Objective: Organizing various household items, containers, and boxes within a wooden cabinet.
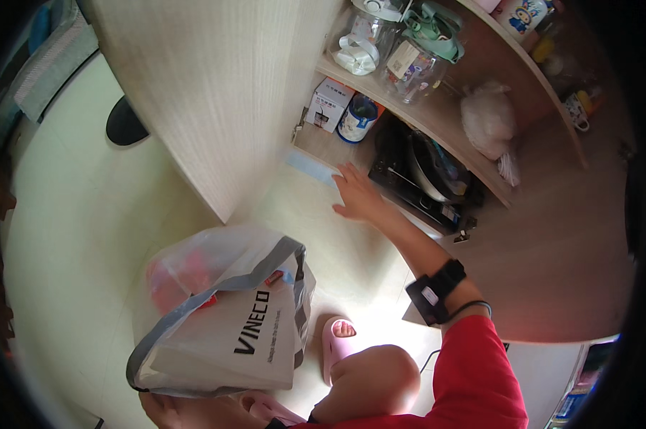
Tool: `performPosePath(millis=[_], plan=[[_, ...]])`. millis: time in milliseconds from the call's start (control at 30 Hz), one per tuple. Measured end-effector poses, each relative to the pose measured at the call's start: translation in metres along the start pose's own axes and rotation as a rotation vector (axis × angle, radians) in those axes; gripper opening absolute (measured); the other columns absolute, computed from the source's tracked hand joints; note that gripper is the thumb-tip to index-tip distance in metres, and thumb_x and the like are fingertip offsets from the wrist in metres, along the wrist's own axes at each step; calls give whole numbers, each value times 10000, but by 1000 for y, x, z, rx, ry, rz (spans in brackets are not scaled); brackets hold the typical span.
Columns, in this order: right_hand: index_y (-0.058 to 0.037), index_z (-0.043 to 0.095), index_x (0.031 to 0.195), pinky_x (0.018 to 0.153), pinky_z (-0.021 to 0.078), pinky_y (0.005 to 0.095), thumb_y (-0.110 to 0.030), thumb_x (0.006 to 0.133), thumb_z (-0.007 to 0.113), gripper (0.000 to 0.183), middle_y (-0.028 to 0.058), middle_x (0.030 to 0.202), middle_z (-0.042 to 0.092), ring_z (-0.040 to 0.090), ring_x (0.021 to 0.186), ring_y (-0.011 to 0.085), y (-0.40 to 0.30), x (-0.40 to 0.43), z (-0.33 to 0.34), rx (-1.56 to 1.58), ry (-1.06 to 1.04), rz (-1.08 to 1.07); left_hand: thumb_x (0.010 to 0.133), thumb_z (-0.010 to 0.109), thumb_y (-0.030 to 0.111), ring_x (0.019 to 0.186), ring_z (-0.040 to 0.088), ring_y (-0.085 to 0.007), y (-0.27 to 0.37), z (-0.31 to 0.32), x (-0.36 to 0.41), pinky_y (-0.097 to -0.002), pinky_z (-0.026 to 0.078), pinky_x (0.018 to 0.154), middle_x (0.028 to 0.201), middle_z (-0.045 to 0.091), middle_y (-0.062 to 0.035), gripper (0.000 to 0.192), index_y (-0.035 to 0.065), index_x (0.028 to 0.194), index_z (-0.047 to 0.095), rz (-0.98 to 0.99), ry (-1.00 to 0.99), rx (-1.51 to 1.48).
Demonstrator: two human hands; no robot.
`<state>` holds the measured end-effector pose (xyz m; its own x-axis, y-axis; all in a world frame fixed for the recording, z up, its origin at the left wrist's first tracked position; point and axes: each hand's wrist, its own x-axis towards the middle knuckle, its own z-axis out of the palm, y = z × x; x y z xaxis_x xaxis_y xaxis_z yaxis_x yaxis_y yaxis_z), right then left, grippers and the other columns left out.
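Observation:
My right hand [357, 195] reaches out with its fingers spread, empty, in front of the cabinet's bottom compartment. A black strap with a small device is around that forearm. My left hand [161, 412] is at the lower left picture edge, against the rim of a large translucent plastic bag [264, 343] with grey trim; its grip is mostly hidden. Red and pink items show inside the bag. Near my right hand, the compartment holds a white box [328, 104], a blue and white cup [357, 119] and a black appliance [408, 187] with a pan [435, 169] on it.
An open cabinet door [210, 96] stands left of the compartment. The shelf [446, 134] above holds clear bottles [416, 69] with straps and a tied plastic bag [489, 120]. Pink slippers [334, 351] are on my feet on the tiled floor. A curved wooden panel [537, 268] is at the right.

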<state>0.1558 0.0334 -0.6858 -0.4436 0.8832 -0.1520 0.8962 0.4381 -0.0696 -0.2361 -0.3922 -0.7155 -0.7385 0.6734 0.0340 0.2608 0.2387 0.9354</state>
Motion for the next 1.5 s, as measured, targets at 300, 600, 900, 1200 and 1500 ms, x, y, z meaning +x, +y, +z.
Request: performPosePath(millis=[300,600,900,1200,1500], plan=[[8,320,1226,1027,120,434,-235,683,588,652,166,1279,310,210,1247,265,63,167,17,-348,306,119,806,485,373,1035,428,-299,22,-73,-77,-388,354,897,1143,435,-180,521,-10,1149,400,-200,-39,649],[46,311,1191,1029,44,466,-410,597,647,821,195,1251,326,208,1239,297,45,179,31,-421,254,182,836,442,385,996,447,-352,112,-3,-81,-418,360,865,1119,446,-207,506,0,1162,400,7,-8,1087],[97,246,1237,1029,66,408,-477,633,607,907,252,1296,251,240,1221,329,71,199,-12,-268,98,353,825,442,391,970,464,-339,118,11,-74,-397,372,851,1070,482,-202,508,-19,1125,428,81,-57,1167],[59,414,1135,889,364,361,-462,678,573,711,218,1102,491,486,1027,296,79,216,-19,-248,148,229,810,461,345,963,462,-349,120,7,-81,-400,363,845,1043,491,-216,468,-45,1069,460,97,-36,1202],[3,462,1133,954,286,382,-458,794,409,575,213,1194,425,397,1123,311,117,251,5,-88,569,184,818,436,294,938,441,-389,131,26,-76,-441,350,839,1030,464,-234,430,-58,1064,435,62,-52,1194]])
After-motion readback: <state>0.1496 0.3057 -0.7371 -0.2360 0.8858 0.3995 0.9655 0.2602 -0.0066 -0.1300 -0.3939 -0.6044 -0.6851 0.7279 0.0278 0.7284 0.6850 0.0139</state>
